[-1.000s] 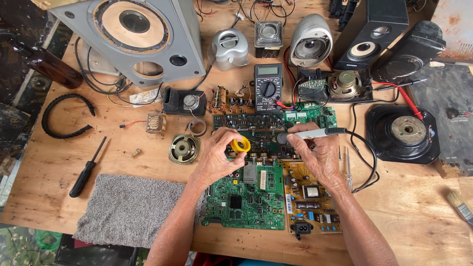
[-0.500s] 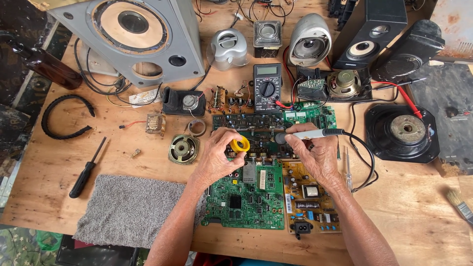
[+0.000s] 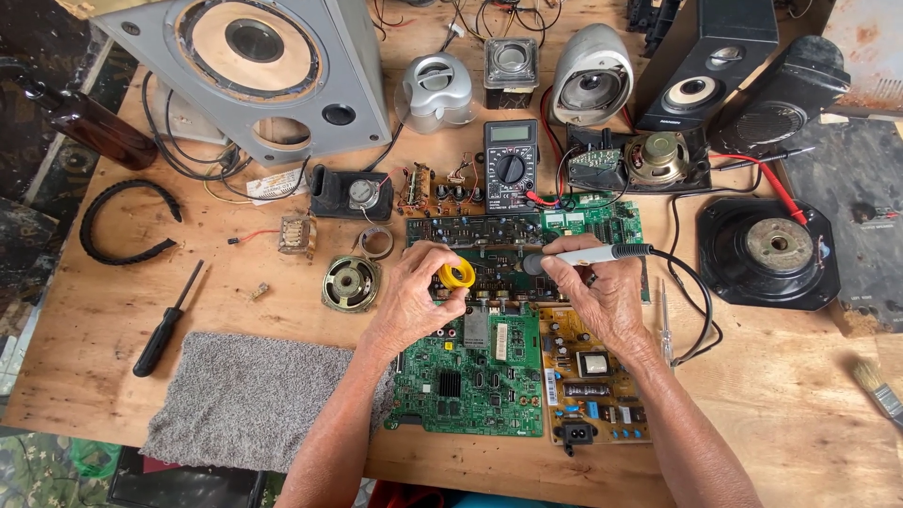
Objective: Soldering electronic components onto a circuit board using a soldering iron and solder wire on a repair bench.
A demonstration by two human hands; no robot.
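My left hand [image 3: 414, 296] grips a small yellow spool [image 3: 458, 274] over a dark circuit board [image 3: 489, 273]. My right hand [image 3: 602, 292] holds a soldering iron [image 3: 588, 254] with a white handle and black cord, its tip pointing left toward the spool. Both hands hover above the boards in the middle of the wooden table [image 3: 781, 395]. A green circuit board [image 3: 475, 372] and a yellow-brown power board [image 3: 588, 372] lie just below the hands.
A large grey speaker [image 3: 254, 71] stands at the back left. A multimeter [image 3: 510, 165], small speakers [image 3: 591, 75], a black speaker driver [image 3: 769, 249], a screwdriver [image 3: 167, 320], a grey cloth [image 3: 249, 400] and a brush [image 3: 879, 388] lie around.
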